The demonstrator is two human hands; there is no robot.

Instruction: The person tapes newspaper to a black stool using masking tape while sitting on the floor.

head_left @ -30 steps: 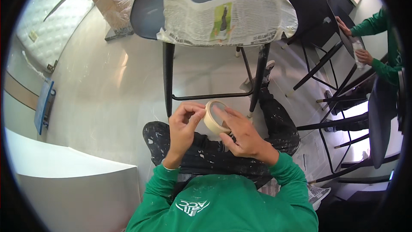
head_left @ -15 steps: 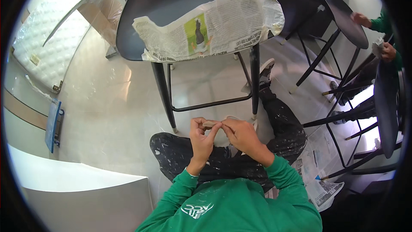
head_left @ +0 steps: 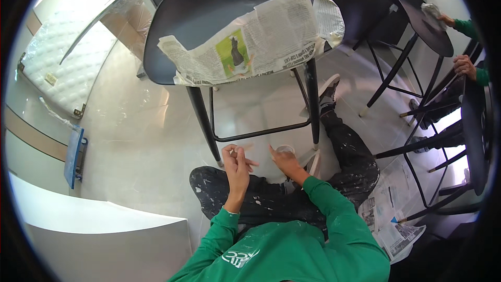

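Tape strip [head_left: 248,147], just one, sat in the loosely pinched left hand [head_left: 237,167]; one roll [head_left: 285,148] showed against the half-curled right hand [head_left: 288,164], grip unclear.

Newspaper [head_left: 271,34] lies on the middle chair [head_left: 209,5], a wheeled board [head_left: 73,157] left, other chairs [head_left: 417,13] right

Hands [head_left: 237,169] apart (tape roll [head_left: 286,147] in right).
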